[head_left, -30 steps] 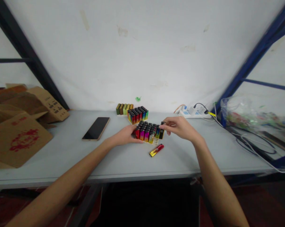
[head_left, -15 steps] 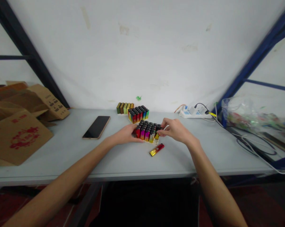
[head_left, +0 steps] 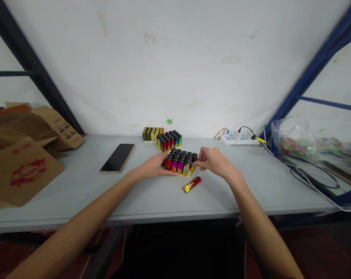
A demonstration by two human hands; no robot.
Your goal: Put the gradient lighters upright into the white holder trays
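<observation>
A block of upright lighters with black tops (head_left: 180, 164) stands in a clear tray near the middle of the table. My left hand (head_left: 156, 166) grips its left side, thumb along the front and fingers behind. At the block's right end, my right hand (head_left: 212, 161) pinches a lighter with a golden lower part (head_left: 192, 169). One red and gold lighter (head_left: 192, 185) lies flat in front of the tray. Behind stand a second block with black tops (head_left: 169, 140) and a smaller green, brown and yellow block (head_left: 152, 133).
A phone (head_left: 117, 157) lies to the left on the grey table (head_left: 152, 201). Open cardboard boxes (head_left: 30, 170) fill the far left. At the back right are a white power strip (head_left: 239, 138), cables and clear plastic bags (head_left: 294, 135).
The view has shifted slightly. My right fingers have shifted a little at the right end of the block; my left hand stays at its left side.
</observation>
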